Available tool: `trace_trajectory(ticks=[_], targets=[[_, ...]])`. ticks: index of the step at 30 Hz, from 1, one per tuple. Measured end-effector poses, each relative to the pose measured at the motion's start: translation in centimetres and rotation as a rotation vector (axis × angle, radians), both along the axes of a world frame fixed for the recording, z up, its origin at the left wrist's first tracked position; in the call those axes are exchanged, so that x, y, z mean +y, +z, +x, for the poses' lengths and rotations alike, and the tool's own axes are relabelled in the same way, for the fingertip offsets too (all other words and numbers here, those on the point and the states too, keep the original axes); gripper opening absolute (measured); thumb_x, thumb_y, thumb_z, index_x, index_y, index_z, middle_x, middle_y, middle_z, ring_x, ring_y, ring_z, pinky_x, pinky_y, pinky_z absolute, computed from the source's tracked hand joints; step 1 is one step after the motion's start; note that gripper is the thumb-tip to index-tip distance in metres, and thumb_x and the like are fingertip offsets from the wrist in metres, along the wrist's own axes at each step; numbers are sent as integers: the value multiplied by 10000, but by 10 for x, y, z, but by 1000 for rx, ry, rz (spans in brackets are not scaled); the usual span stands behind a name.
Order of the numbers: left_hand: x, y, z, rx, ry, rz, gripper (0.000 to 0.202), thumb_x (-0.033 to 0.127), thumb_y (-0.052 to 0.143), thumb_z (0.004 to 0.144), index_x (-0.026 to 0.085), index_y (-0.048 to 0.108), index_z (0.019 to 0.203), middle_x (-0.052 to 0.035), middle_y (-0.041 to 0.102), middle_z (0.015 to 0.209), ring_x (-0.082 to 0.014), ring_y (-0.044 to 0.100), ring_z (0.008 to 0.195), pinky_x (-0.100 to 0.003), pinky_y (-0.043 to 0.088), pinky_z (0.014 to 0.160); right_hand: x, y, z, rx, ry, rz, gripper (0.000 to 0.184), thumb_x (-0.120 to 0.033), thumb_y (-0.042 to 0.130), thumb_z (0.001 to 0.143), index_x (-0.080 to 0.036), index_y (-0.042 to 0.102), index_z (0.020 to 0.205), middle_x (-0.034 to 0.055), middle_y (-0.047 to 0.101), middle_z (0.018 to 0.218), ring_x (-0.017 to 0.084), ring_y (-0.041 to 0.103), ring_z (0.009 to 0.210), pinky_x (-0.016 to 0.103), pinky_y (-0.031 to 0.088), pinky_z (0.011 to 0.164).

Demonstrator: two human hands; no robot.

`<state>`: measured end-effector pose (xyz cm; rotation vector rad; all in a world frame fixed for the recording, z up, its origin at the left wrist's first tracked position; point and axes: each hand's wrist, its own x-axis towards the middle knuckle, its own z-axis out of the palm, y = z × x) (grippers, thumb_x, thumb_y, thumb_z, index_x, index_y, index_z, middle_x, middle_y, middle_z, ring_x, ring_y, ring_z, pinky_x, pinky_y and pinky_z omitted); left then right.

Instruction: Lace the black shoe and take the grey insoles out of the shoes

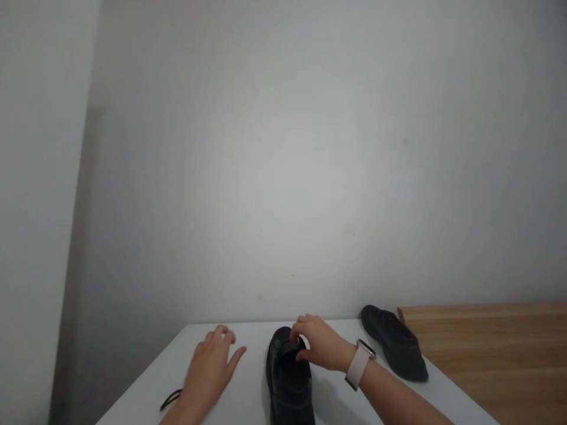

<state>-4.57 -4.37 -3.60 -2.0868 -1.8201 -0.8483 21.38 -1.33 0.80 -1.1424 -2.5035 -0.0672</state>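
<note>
right hand (321, 345): fingers pinching the near shoe's (289, 378) back rim, mid-bench by the near edge | left hand (211, 369): fingers loose, flat on bench (248, 407) | lace (170, 399) lies loose at left edge, apparently unthreaded | second shoe (394, 349) untouched at right edge

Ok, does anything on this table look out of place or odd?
The second shoe lies apart at the table's far right corner, angled away from the shoe under the right hand. A black loop lies by the left hand.
</note>
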Motion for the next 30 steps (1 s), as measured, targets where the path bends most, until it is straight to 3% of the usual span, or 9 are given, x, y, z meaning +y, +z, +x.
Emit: trace_trajectory(ticks=[3,5,10,15,18,21,26,30], targets=[[5,7,44,-233,-348,-110,346,442,511,812,182,606,1020,-95,619,1054,-228,562,998,-324,410,881,11,-6,-1,23,7,-66,209,-262,671,708,-217,689,912,42,693,949,200,592,915,290,406,816],[17,4,67,-328,-433,-188,359,385,603,744,187,611,1043,-90,636,1044,-227,574,979,-311,419,862,15,-7,-2,51,-9,-74,173,-241,628,737,-227,702,894,31,715,915,195,613,894,281,406,806],[54,-13,86,-391,-351,-177,202,181,569,693,161,678,861,-83,675,903,-219,601,877,-296,417,787,24,-11,-6,135,-101,-40,156,-243,584,774,-239,715,859,28,734,869,192,640,857,267,409,746],[69,-20,83,-506,-310,-89,214,296,537,751,177,686,655,-45,669,698,-196,595,709,-273,409,674,37,-21,-12,340,-173,-54,124,-245,578,789,-206,692,820,37,715,785,175,629,766,259,416,686],[68,-21,81,-608,-292,-37,248,350,551,744,178,666,607,-29,651,643,-190,579,659,-271,406,639,31,-19,-13,525,-117,-8,93,-173,580,769,-173,653,827,40,678,786,156,600,747,256,430,696],[61,-19,77,-691,-315,49,311,419,544,757,176,647,592,-26,626,619,-189,566,644,-274,414,620,10,-10,-13,642,38,77,116,-103,542,772,-165,621,832,33,639,817,136,573,754,244,438,708],[45,-8,78,-794,-414,258,341,466,532,802,174,673,696,-43,633,714,-195,589,747,-297,462,722,-32,-3,-14,398,236,-70,159,-82,561,755,-192,649,830,0,661,831,111,586,730,204,443,686],[37,-4,82,-855,-475,343,268,409,570,807,174,698,793,-58,653,801,-201,611,823,-323,483,784,-50,-5,-19,60,161,-46,133,-125,601,745,-191,684,825,27,694,866,146,628,770,222,457,703]])
